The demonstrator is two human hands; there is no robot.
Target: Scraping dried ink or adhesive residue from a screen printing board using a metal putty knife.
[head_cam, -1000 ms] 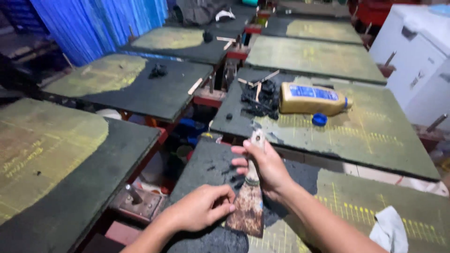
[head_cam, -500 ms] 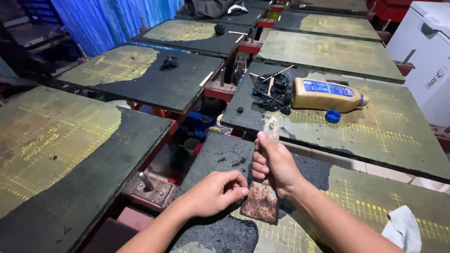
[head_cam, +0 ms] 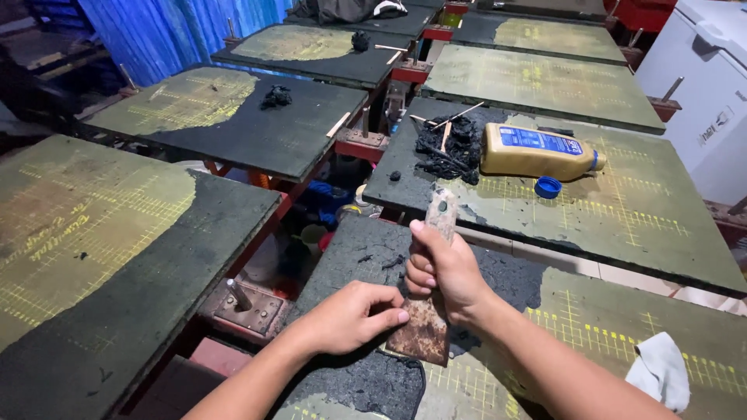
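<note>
Rows of flat printing boards (head_cam: 257, 132), green with yellow grid lines and partly coated black, fill the view. The nearest board (head_cam: 622, 334) lies under both forearms, which reach in from the bottom edge. A white cabinet (head_cam: 700, 70) stands at the upper right, and a blue curtain (head_cam: 187, 31) hangs at the upper left.

On the board just beyond the nearest one, a yellow bottle (head_cam: 537, 152) lies on its side, its blue cap (head_cam: 548, 187) loose beside it. A heap of black scrapings (head_cam: 451, 152) with 2 or 3 thin sticks sits just left of the bottle. A white rag (head_cam: 661, 369) lies crumpled near the right forearm.

The right hand (head_cam: 443, 272) wraps its fingers tightly round the handle of a rusty scraper (head_cam: 424, 330), thumb up along the handle, blade tilted down onto the black coating. The left hand (head_cam: 350, 315) is loosely curled, palm down, fingertips pressing the blade's left edge.
</note>
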